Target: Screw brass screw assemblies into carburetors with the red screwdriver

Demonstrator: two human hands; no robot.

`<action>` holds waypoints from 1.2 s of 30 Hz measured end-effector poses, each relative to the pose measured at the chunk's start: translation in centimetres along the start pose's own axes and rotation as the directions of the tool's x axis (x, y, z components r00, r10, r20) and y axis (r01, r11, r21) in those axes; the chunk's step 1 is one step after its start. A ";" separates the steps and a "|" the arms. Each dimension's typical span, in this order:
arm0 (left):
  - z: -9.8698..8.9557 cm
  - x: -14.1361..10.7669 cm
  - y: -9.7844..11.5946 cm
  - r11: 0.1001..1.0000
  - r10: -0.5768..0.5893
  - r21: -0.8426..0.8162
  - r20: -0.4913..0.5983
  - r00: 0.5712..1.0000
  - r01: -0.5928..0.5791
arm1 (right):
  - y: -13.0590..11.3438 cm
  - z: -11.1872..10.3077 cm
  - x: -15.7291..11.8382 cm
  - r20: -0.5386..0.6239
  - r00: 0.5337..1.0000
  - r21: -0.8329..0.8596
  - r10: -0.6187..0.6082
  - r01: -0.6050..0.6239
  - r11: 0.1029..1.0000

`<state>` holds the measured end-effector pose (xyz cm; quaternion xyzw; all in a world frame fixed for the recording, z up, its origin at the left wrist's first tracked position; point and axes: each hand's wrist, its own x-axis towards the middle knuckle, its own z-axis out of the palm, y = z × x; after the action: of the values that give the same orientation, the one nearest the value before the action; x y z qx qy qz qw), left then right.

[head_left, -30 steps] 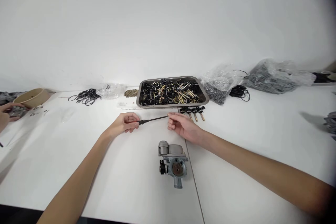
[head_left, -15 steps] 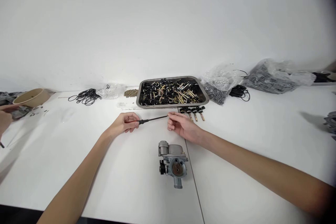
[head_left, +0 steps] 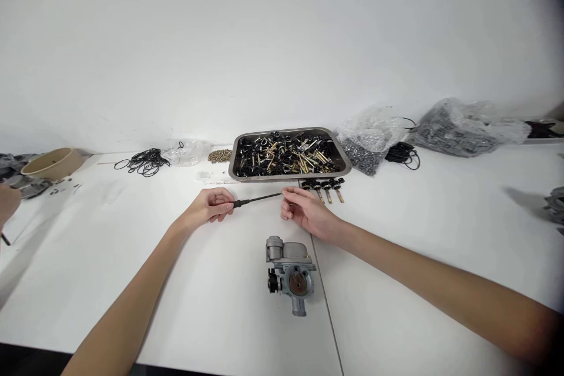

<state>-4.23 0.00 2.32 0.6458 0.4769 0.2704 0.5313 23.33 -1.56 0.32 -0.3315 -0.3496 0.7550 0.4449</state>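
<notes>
Left hand (head_left: 214,205) curled closed round handle of screwdriver (head_left: 253,200), right hand (head_left: 311,211) pinching its tip, shaft roughly parallel to table's (head_left: 211,305) near edge; carburetor (head_left: 288,279) lies edgeward, nearer right hand.

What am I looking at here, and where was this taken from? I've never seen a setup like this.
There is no robot here: these are a person's two bare hands, seen by a camera worn on that person's head, looking forward and down. The left hand holds a thin screwdriver by its handle. At its tip are the fingers of the right hand; whether they pinch something small, I can't tell. On the white table, nearer the wearer, sits a grey metal assembly. Beyond the hands is a tray of black and brass-coloured parts, with plastic bags to its right. Another person's hand shows at far left.
</notes>
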 end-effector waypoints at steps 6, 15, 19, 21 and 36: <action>0.0 -0.2 0.1 1.000 -0.002 0.001 -0.007 1.000 0.002 | 0.2 -0.1 -0.1 0.010 0.999 -0.064 -0.046 0.046 0.997; 0.4 -0.2 0.2 0.998 -0.005 -0.067 -0.014 1.000 0.004 | 0.6 -0.2 -0.1 -0.028 0.994 -0.196 -0.101 0.094 0.976; 1.0 0.0 0.4 0.990 -0.036 -0.139 -0.080 0.996 0.024 | 0.7 -0.3 0.0 -0.044 0.992 -0.149 -0.116 0.108 0.983; 1.2 0.0 0.9 0.981 -0.038 -0.192 -0.126 0.991 0.013 | 0.7 -0.3 0.2 -0.062 0.991 -0.100 -0.116 0.110 0.989; 6.7 -0.2 2.3 0.875 0.055 -0.412 -0.437 0.898 -0.254 | 0.6 0.2 0.3 -0.239 0.969 0.215 -0.060 0.113 0.970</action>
<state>2.20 -2.99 2.56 0.4669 0.4462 0.5476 0.5321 22.77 -1.53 -0.14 -0.3481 -0.2212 0.7263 0.5499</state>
